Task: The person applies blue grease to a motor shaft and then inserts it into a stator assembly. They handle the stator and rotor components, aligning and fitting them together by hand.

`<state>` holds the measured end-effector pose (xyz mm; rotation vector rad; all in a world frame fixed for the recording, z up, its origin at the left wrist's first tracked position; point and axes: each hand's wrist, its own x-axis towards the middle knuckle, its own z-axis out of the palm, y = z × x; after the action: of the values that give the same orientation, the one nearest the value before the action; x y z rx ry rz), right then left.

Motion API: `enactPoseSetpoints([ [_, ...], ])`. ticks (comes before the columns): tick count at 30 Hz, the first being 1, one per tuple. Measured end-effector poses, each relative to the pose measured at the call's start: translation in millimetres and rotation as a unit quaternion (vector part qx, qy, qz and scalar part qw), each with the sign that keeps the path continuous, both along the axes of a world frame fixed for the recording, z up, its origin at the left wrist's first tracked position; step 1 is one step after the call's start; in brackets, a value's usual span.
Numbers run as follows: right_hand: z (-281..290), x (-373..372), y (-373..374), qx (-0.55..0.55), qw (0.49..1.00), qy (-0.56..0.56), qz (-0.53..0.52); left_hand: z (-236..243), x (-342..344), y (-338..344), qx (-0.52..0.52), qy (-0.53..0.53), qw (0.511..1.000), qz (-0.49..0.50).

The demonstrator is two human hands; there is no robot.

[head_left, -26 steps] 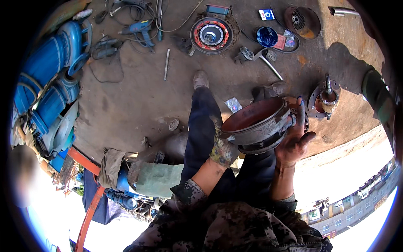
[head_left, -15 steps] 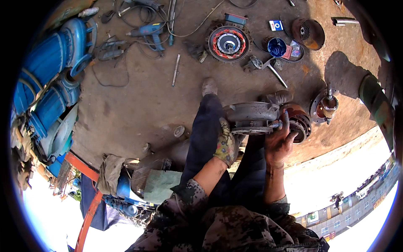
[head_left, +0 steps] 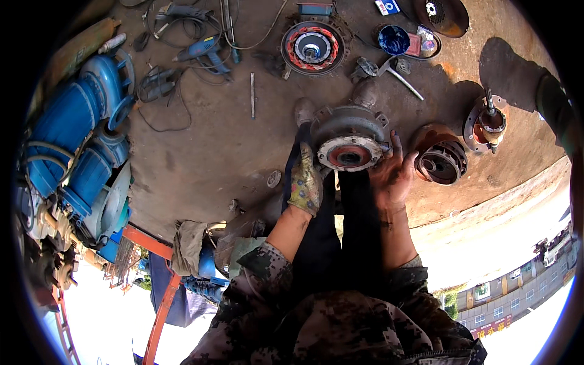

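A heavy grey round metal housing (head_left: 348, 125) is held up between my legs, its pale bolted flange and reddish centre bore tipped toward me. My left hand (head_left: 306, 185), in a dirty patterned work glove, grips the left side of the flange. Against the right side presses my bare, blackened right hand (head_left: 390, 185), index finger stretched upward and thumb apart; the other fingers are partly hidden by the housing. Just right of that hand, a rusty ring-shaped casting with an inner vaned part (head_left: 441, 164) lies on the ground.
Ahead stands a motor body with red windings (head_left: 311, 50). A blue paint tin (head_left: 393, 39), a T-handled tool (head_left: 401, 79) and a flanged shaft part (head_left: 488, 121) lie to the right. Leftward are a blue power tool (head_left: 205, 53), a metal rod (head_left: 252, 95) and large blue pumps (head_left: 67, 137).
The housing has turned so its flange and bore now face me, and it has shifted slightly left. Both hands moved left with it, and the view has shifted.
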<state>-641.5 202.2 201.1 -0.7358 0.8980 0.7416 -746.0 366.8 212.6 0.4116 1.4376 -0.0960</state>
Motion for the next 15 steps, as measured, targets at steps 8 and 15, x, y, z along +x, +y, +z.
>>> enactPoseSetpoints([
  [8, 12, 31, -6, 0.015, 0.999, 0.011, 0.027, 9, 15, -15, 0.014, 0.0, 1.0, 0.015],
  [15, 17, 50, 31, -0.022, 0.999, 0.032, 0.024, 5, 22, 7, 0.036, -0.021, 0.999, 0.031],
])
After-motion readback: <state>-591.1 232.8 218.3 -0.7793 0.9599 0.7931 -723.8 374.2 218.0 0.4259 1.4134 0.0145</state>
